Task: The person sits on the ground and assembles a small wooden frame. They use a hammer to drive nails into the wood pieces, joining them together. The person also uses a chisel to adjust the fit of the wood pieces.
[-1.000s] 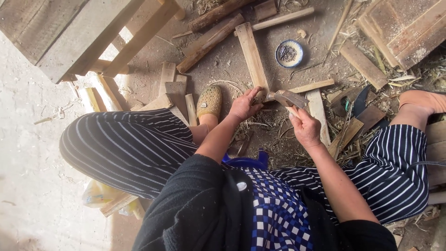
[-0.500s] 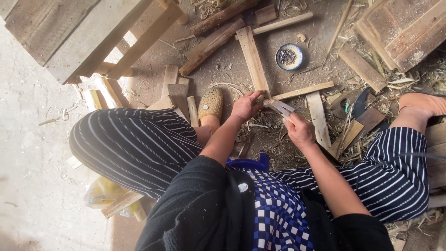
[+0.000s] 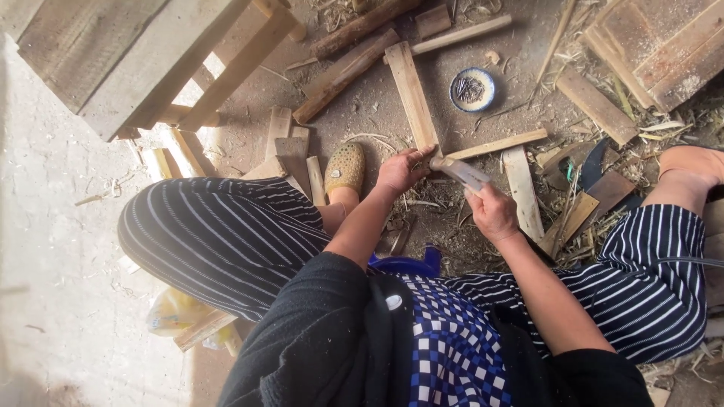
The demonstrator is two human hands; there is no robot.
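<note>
I sit low over a dirt floor strewn with wood. My left hand [image 3: 403, 169] presses on the near end of a long pale plank [image 3: 411, 87] that runs away from me. My right hand [image 3: 494, 212] is closed around the handle of a grey metal tool [image 3: 460, 172], seemingly a hammer. The tool's head lies just beside my left fingers at the plank's end. A thin wooden strip [image 3: 498, 145] lies crosswise just behind the tool.
A small blue-rimmed bowl of nails [image 3: 472, 89] sits beyond the plank. Logs [image 3: 347, 71], board offcuts [image 3: 524, 192] and shavings lie all around. A wooden frame [image 3: 143, 53] stands at upper left. My slippered foot [image 3: 345, 167] and bare foot [image 3: 694, 162] flank the work.
The tool's head has come down and left, closer to my left fingers at the plank's end. The view has shifted slightly; my left hand stays on the plank.
</note>
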